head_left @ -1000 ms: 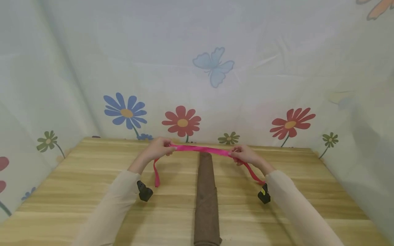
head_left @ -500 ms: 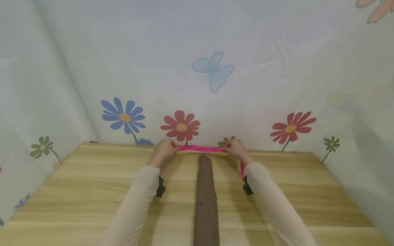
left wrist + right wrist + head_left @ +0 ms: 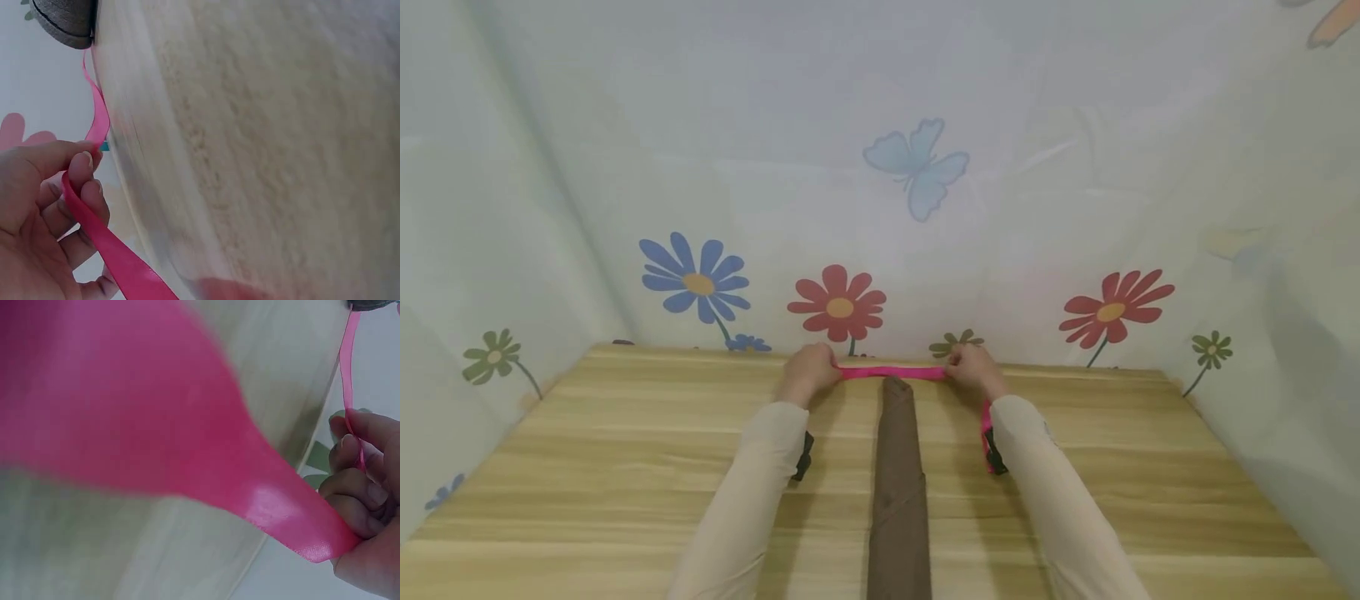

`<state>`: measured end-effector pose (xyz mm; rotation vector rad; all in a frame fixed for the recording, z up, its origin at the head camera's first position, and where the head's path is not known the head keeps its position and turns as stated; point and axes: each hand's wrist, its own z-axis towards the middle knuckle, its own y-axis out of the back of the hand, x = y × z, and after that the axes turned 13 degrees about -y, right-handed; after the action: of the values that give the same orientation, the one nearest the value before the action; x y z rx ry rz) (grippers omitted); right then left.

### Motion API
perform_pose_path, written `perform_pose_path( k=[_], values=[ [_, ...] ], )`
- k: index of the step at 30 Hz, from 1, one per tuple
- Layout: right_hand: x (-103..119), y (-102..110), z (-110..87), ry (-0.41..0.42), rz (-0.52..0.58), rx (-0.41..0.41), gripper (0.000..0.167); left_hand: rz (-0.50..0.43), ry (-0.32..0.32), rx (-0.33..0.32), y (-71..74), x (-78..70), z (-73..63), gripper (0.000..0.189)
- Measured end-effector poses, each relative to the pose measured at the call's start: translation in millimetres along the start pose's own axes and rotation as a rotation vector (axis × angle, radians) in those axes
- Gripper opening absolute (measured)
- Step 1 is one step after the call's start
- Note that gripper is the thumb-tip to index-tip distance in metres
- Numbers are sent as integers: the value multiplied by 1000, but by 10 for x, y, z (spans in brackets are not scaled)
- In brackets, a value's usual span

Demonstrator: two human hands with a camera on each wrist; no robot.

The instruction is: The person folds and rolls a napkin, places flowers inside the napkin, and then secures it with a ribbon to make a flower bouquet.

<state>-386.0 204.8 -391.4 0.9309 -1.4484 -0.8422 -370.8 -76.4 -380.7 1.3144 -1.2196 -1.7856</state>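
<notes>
A pink ribbon [image 3: 891, 372] stretches between the two hands by the table's far edge, just past the tip of a long brown rolled cloth [image 3: 900, 492]. My left hand [image 3: 808, 371] pinches it between thumb and index finger; in the left wrist view a loose tail of ribbon [image 3: 119, 256] runs down past the other fingers. On the far side my right hand [image 3: 973, 369] pinches the ribbon too, and its curled fingers hold the tail, which looms large and blurred in the right wrist view. The end of the roll [image 3: 65, 22] shows at the top of the left wrist view.
The roll lies lengthwise on a light wooden table [image 3: 625, 450]. Behind the table hangs a pale curtain [image 3: 760, 183] printed with flowers and a butterfly. Black wrist devices [image 3: 995, 450] sit under both sleeves.
Both hands have come closer together, so the taut span of ribbon is shorter. The ribbon has lowered to the tip of the brown roll.
</notes>
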Motion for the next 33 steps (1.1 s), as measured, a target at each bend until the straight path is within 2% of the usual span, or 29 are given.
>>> perform_pose_path(
  k=[2, 5, 8, 9, 10, 11, 13, 17, 20, 22, 25, 31, 33],
  values=[
    [-153, -79, 112, 52, 16, -3, 21, 5, -10, 4, -2, 6, -18, 14],
    [-595, -364, 545, 159, 39, -27, 27, 6, -20, 10, 9, 27, -43, 14],
    [-977, -645, 938, 198, 49, -53, 32, -9, -15, 15, 22, 43, -59, 15],
    [-1076, -722, 1067, 183, 50, -55, 33, -9, -7, 15, 21, 46, -57, 14],
    [-1101, -742, 1094, 184, 57, -57, 33, -9, 2, 12, 17, 46, -54, 14],
    [-1075, -731, 1070, 173, 52, -62, 32, -9, 15, 8, 10, 46, -47, 14],
    [-909, -611, 897, 142, 52, -50, 30, -2, 40, 1, -7, 42, -34, 12],
    [-379, -218, 300, 53, 18, -26, 25, 2, 97, -10, -48, 24, -1, 6],
    [-163, -51, 29, 13, -22, -39, 24, -4, 125, -13, -69, 12, 22, 9],
    [-107, -9, -51, 3, -38, -60, 24, -7, 134, -15, -80, 6, 34, 13],
    [-75, 2, -80, -37, -9, -44, 24, -10, 145, -20, -99, 8, 45, 14],
    [-14, -12, -80, -79, 20, -4, 35, -36, 174, -55, -80, 13, 19, 7],
    [21, -14, -69, -77, 5, -14, 33, -36, 183, -68, -59, 11, 6, 7]
  ],
)
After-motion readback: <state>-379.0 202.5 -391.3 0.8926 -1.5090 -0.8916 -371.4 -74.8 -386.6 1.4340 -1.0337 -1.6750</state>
